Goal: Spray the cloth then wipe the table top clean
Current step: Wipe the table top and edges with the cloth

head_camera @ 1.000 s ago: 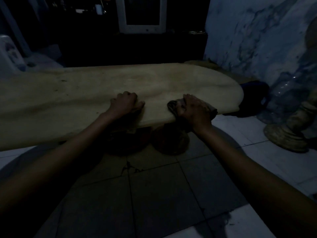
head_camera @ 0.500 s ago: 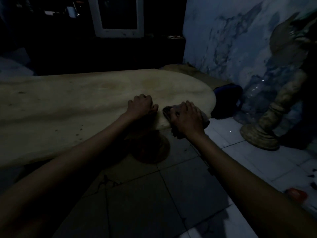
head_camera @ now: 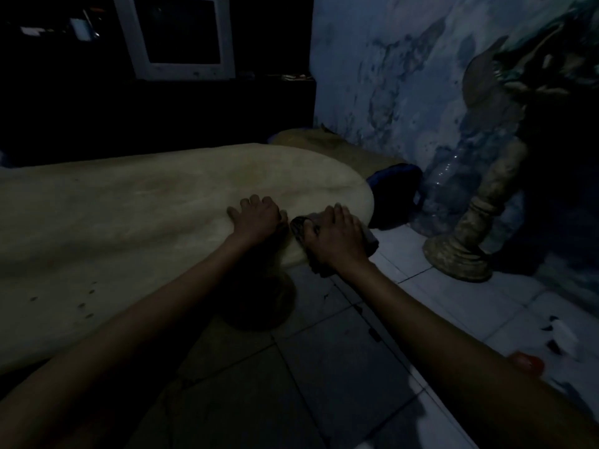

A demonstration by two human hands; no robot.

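Observation:
The room is dim. A long pale table top (head_camera: 129,222) with a rounded right end fills the left and middle of the head view. My right hand (head_camera: 334,238) presses a dark crumpled cloth (head_camera: 299,226) against the table's near right edge; part of the cloth pokes out on both sides of the hand. My left hand (head_camera: 257,217) lies palm down on the table top just left of the cloth, fingers slightly curled, holding nothing. No spray bottle is visible.
A stone-like pedestal statue (head_camera: 470,234) stands on the tiled floor at the right, with a clear plastic bottle (head_camera: 444,186) and a dark blue object (head_camera: 395,186) behind the table end. A white-framed screen (head_camera: 181,37) sits at the back. A small red thing (head_camera: 525,361) lies on the floor.
My view has swung to the right. Both hands have slid rightward along the table's near edge towards its rounded end, the right hand still pressing the cloth.

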